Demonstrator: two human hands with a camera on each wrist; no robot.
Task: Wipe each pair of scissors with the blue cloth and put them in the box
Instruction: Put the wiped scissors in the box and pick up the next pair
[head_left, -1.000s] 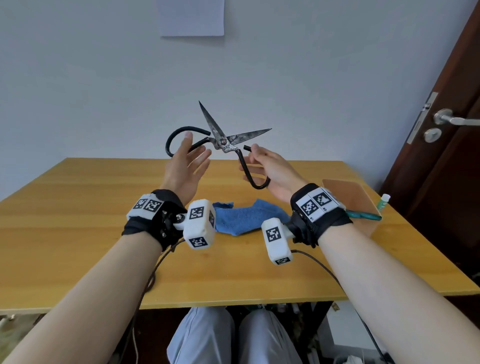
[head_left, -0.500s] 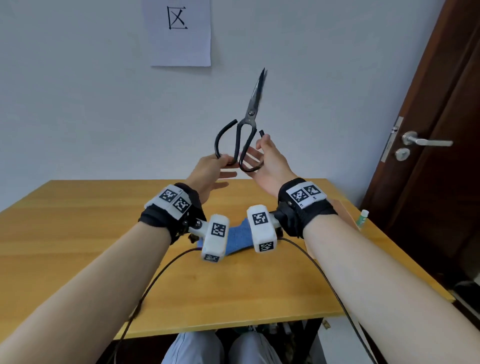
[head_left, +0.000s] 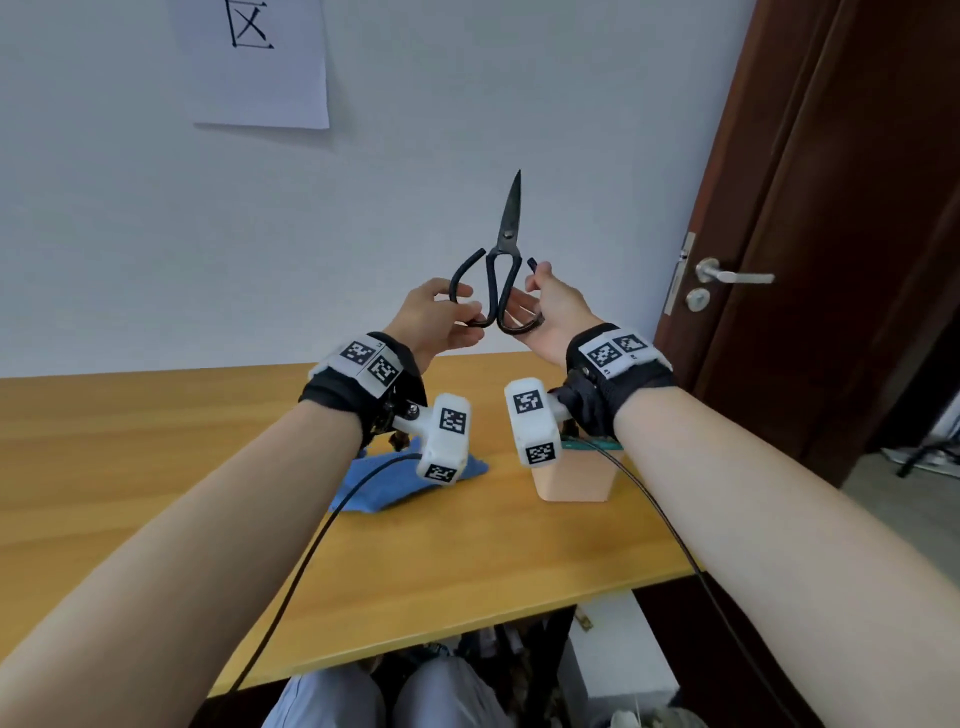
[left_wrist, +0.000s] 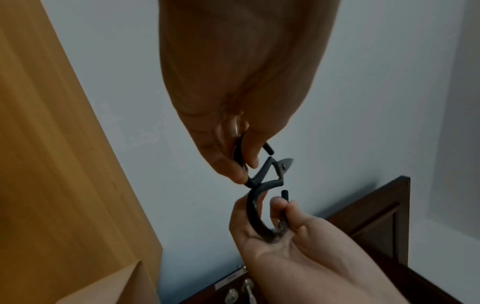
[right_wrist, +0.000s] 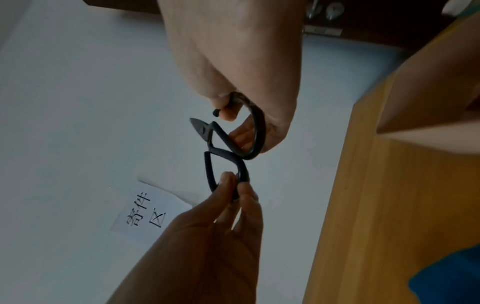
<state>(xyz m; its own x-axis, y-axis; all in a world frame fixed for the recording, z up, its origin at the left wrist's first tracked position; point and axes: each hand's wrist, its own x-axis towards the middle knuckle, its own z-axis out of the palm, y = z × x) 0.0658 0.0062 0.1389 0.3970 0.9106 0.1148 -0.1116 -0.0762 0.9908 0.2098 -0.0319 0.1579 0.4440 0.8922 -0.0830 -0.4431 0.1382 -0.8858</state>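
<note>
Black iron scissors (head_left: 506, 244) stand upright in the air above the table's far edge, blades closed and pointing up. My left hand (head_left: 439, 317) pinches the left handle loop (left_wrist: 242, 162) between thumb and fingers. My right hand (head_left: 545, 312) holds the right handle loop (right_wrist: 255, 131), fingers through it and thumb on the loop's free end. The blue cloth (head_left: 379, 480) lies crumpled on the table beneath my left wrist. The tan box (head_left: 574, 478) stands on the table under my right wrist, with something green (head_left: 592, 444) at its top edge.
The wooden table (head_left: 156, 457) stretches left and toward me. A white wall with a paper sign (head_left: 260, 62) is behind it. A dark brown door (head_left: 831, 234) with a metal handle (head_left: 727, 274) stands at the right.
The scissors' blades went from spread wide to closed and pointing up. Both hands rose with them and came closer together, each keeping its loop.
</note>
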